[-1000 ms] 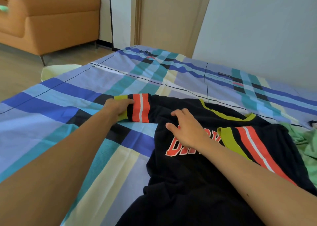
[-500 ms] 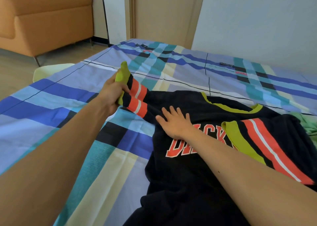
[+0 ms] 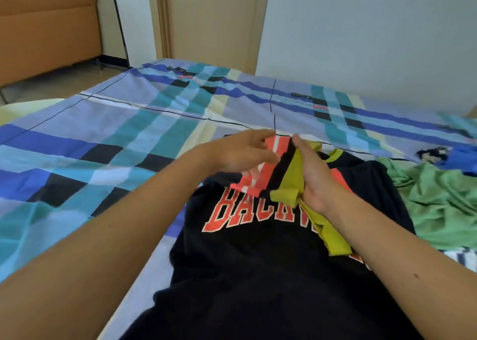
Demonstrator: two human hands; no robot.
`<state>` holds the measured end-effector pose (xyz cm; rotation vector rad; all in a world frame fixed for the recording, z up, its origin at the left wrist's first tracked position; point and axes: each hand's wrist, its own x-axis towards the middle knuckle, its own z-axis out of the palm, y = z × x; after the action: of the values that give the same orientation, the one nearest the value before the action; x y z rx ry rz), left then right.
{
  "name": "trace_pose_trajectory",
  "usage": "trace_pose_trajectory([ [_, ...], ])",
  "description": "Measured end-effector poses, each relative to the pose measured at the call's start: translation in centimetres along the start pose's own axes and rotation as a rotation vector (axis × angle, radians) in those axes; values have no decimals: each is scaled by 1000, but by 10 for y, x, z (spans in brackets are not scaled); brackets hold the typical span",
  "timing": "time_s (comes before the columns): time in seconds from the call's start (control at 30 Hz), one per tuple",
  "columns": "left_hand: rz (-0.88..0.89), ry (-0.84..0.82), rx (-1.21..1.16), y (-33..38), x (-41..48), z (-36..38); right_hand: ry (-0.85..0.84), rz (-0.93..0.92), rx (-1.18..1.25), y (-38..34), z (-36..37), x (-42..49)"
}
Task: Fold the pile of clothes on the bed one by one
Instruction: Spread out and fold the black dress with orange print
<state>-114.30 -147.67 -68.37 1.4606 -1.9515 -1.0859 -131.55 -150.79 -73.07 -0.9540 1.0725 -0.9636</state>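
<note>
the black t-shirt is lying flat on the bed, filling the view from centre down to 6 o'clock, its striped sleeve doubled over the chest. the left hand is hovering over the orange stripes, its grip wide, fingers spread and blurred, holding nothing. the right hand is lying edge-on along the yellow-green cuff, fingers straight and touching it; its thumb is hiding, so i cannot tell whether that grip is pinching. a green garment is lying crumpled at 3 o'clock
</note>
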Motion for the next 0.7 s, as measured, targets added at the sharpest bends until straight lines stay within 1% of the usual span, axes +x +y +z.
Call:
trace_pose_trajectory([
  [0.07, -43, -71, 304, -12, 5, 17, 158, 15, -206, 17, -27, 6],
  [0.1, -70, -116, 428, -18, 4, 22, 199, -4, -312, 22, -38, 8],
  [0.13, -104, -163, 513, -21, 6, 27, 232, -17, -392, 23, -48, 2],
  [0.2, -149, -208, 576, -30, 4, 27, 253, -56, -555, 18, -57, -10],
  [0.23, -156, -205, 569, -31, 5, 27, 271, -110, -664, 15, -66, -11],
  [0.3, -158, -144, 559, -33, 9, 26, 283, -260, -887, 4, -86, -11],
  [0.37, -130, -38, 602, -36, 20, 25, 276, -381, -1075, -11, -107, -1],
  [0.4, -108, 26, 630, -40, 30, 24, 279, -400, -1175, -21, -119, 7],
  [0.47, -91, 109, 677, -50, 57, 18, 270, -322, -1381, -44, -140, 28],
  [0.57, -187, 111, 797, -66, 100, 9, 154, -93, -1604, -64, -158, 54],
  [0.63, -253, 116, 891, -75, 124, 2, 65, 15, -1609, -68, -164, 69],
  [0.7, -321, 82, 872, -80, 138, -4, -3, 65, -1559, -66, -161, 76],
])
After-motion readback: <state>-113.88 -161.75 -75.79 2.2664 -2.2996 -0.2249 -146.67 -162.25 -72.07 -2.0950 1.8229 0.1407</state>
